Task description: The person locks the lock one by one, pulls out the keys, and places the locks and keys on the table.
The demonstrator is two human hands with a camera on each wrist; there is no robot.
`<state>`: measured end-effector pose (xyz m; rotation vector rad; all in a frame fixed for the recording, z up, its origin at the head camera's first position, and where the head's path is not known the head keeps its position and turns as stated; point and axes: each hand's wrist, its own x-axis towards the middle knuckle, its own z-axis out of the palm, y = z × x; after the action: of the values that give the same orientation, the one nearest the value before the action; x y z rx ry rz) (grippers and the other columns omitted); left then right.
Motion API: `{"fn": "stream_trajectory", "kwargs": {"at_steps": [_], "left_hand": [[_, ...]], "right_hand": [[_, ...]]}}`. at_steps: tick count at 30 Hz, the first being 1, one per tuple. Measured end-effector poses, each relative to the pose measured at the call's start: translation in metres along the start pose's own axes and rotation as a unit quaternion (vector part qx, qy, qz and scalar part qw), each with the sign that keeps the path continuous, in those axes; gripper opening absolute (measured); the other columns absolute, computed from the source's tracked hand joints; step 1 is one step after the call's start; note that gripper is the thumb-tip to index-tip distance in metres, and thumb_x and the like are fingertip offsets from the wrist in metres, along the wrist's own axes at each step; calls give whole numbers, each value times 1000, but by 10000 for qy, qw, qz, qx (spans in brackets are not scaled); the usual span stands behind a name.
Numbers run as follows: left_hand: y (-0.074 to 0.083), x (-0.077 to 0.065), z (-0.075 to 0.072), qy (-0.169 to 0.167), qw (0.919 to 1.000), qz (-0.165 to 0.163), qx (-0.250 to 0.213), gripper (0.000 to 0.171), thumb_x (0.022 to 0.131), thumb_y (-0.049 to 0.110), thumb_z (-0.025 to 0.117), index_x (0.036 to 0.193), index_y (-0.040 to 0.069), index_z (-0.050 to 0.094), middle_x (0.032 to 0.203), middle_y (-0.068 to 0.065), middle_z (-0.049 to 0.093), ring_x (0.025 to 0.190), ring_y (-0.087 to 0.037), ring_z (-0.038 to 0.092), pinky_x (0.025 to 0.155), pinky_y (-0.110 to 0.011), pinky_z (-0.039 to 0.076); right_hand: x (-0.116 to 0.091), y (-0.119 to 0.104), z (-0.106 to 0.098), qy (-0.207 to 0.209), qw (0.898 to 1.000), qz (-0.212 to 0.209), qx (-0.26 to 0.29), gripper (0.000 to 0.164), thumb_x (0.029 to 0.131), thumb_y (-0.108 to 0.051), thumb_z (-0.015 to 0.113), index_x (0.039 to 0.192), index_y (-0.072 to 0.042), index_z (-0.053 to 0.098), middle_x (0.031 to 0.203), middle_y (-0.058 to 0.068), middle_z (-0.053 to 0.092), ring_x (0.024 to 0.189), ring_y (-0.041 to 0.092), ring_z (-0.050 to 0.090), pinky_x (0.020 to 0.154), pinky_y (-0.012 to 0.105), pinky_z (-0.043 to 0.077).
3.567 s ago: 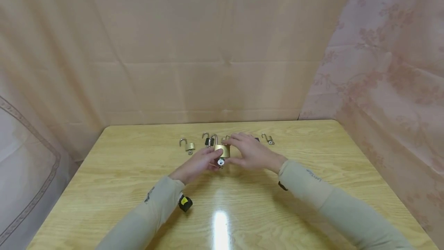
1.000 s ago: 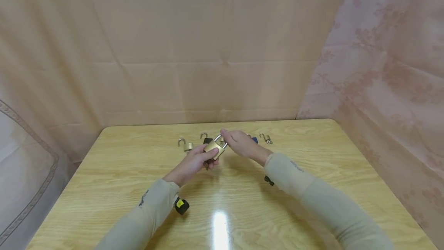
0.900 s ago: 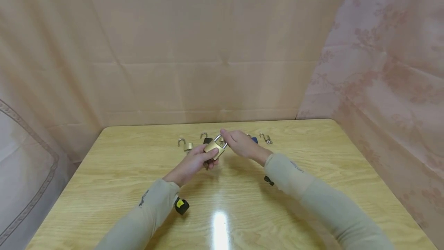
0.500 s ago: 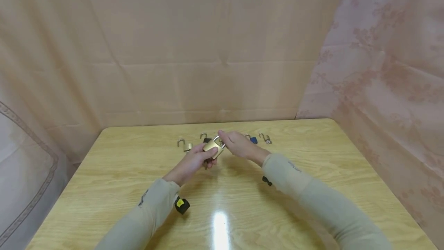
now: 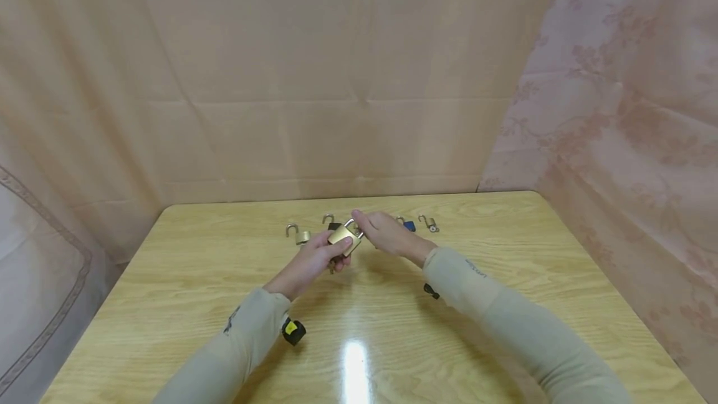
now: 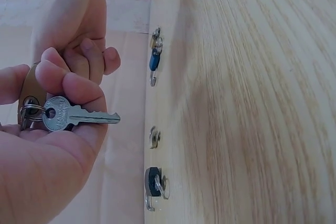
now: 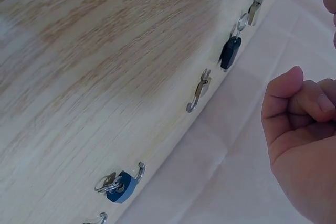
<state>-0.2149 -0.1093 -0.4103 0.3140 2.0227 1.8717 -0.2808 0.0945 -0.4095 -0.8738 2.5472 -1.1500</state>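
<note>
My left hand [image 5: 305, 264] grips a brass padlock [image 5: 343, 239] by its body, thumb across the front face. The padlock is tilted, and both legs of its silver shackle [image 5: 349, 223] now run to the body. My right hand [image 5: 389, 234] holds the shackle's upper right side with curled fingers. In the left wrist view, a silver key [image 6: 58, 114] on a ring lies over the left fingers, beside the padlock's brass edge [image 6: 27, 85]. The right wrist view shows the right hand [image 7: 304, 145] curled, with the padlock out of sight.
Several padlocks with open shackles lie along the table's far side: a brass one [image 5: 303, 237] and a black one [image 5: 334, 226] at left, a blue one [image 5: 409, 226] and a small brass one [image 5: 430, 223] at right. A small brass padlock [image 7: 202, 85] lies between black and blue.
Earlier the padlock stood upright with its shackle raised and open, the right hand beside it. Since then it has tilted and the right hand has taken the shackle. The last second shows only slight drift.
</note>
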Motion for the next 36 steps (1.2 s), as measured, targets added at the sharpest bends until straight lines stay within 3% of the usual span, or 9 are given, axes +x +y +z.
{"fn": "stream_trajectory", "kwargs": {"at_steps": [9, 14, 17, 21, 25, 31, 33, 36], "left_hand": [[1, 0, -1, -91, 9997, 98, 200, 42, 105, 34, 56, 125, -3, 54, 92, -12, 63, 74, -17, 52, 72, -32, 43], [0, 3, -1, 1, 9995, 190, 238, 42, 105, 39, 56, 123, 0, 54, 92, -8, 64, 75, -18, 52, 72, -32, 43], [1, 6, 1, 215, 9993, 179, 228, 40, 105, 39, 55, 123, 3, 54, 95, -7, 66, 78, -20, 52, 73, -32, 43], [2, 7, 3, 591, 9981, -88, 134, 37, 109, 35, 42, 126, 4, 52, 98, -7, 66, 85, -23, 52, 76, -34, 43], [-2, 8, 5, 968, 9949, -281, -95, 41, 102, 28, 31, 125, 0, 51, 99, -10, 63, 87, -24, 50, 77, -36, 42], [-4, 13, 8, 1437, 9892, -302, 24, 31, 100, 26, 33, 115, 3, 48, 94, -6, 52, 82, -22, 44, 72, -35, 39], [-4, 13, 9, 1440, 9887, -364, 219, 29, 101, 29, 34, 114, 5, 46, 99, -7, 47, 87, -24, 43, 76, -39, 40], [-2, 10, 8, 1185, 9911, -383, 477, 35, 105, 34, 36, 125, 6, 45, 121, -10, 47, 112, -29, 44, 98, -51, 39]], "right_hand": [[-1, 0, -4, -70, 9999, 96, 65, 65, 109, -55, 20, 105, -19, 75, 63, -1, 43, 52, 13, 41, 49, 29, 38], [0, 1, -5, 42, 9993, 253, 288, 64, 107, -60, 23, 90, -11, 62, 73, 5, 50, 61, 17, 46, 60, 42, 52], [0, 0, -5, 104, 9982, 266, 536, 61, 107, -60, 27, 88, -10, 56, 76, 8, 53, 63, 21, 50, 66, 49, 53], [-1, 2, -3, 106, 9954, 250, 919, 50, 109, -51, 34, 93, -10, 57, 85, 14, 57, 64, 22, 53, 66, 46, 53], [-3, 5, 0, 21, 9913, 274, 1287, 38, 111, -40, 41, 100, -9, 60, 94, 18, 58, 67, 18, 54, 67, 45, 54], [-4, 6, 7, -90, 9854, 360, 1662, 35, 108, -40, 49, 101, -8, 62, 97, 18, 60, 69, 21, 58, 68, 46, 56], [-4, 6, 10, -102, 9830, 365, 1794, 34, 107, -39, 51, 103, -7, 62, 102, 21, 61, 73, 25, 61, 68, 44, 56], [-4, 5, 10, -28, 9797, 368, 1971, 34, 108, -37, 51, 111, -5, 62, 108, 24, 61, 82, 28, 63, 71, 43, 57]]}}
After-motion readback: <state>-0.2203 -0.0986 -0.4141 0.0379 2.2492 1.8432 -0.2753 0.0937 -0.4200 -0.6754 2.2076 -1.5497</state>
